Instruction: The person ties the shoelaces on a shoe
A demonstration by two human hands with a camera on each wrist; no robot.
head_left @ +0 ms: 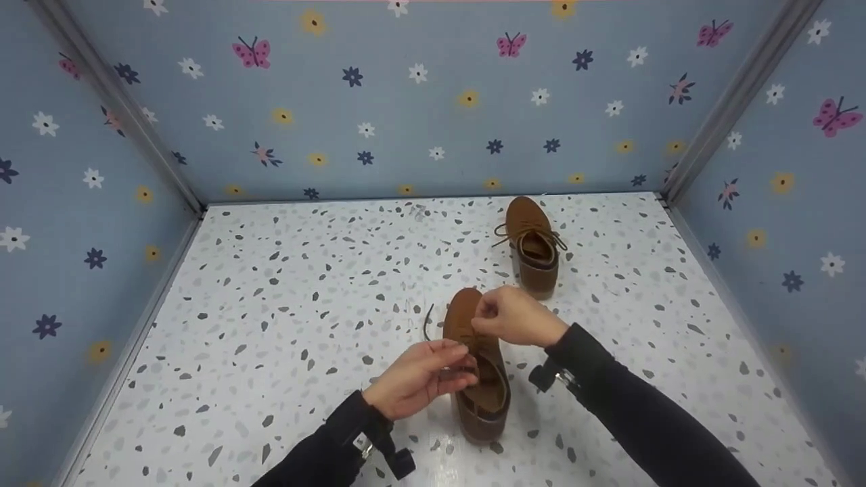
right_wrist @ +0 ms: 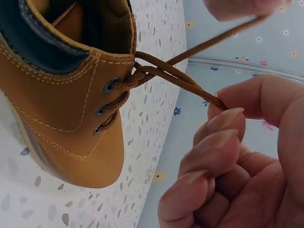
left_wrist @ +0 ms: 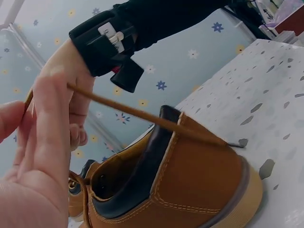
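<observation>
A brown lace-up shoe (head_left: 462, 311) with a dark padded collar stands on the speckled surface, toe pointing away. Over its opening, my left hand (head_left: 426, 375) pinches one lace (left_wrist: 123, 111) between thumb and fingers; the lace's free end trails past the heel in the left wrist view. My right hand (head_left: 517, 316), above the laced front, pinches a doubled loop of lace (right_wrist: 202, 92) between thumb and forefinger. In the right wrist view the laces cross close to the top eyelets (right_wrist: 110, 84), and the left fingers (right_wrist: 242, 7) show at the top edge.
Farther back and to the right stands a matching brown shoe (head_left: 539, 281), its laces in a bow. Blue panels (head_left: 406, 128) with flowers and butterflies enclose the white speckled surface (head_left: 291, 304) at the back and both sides.
</observation>
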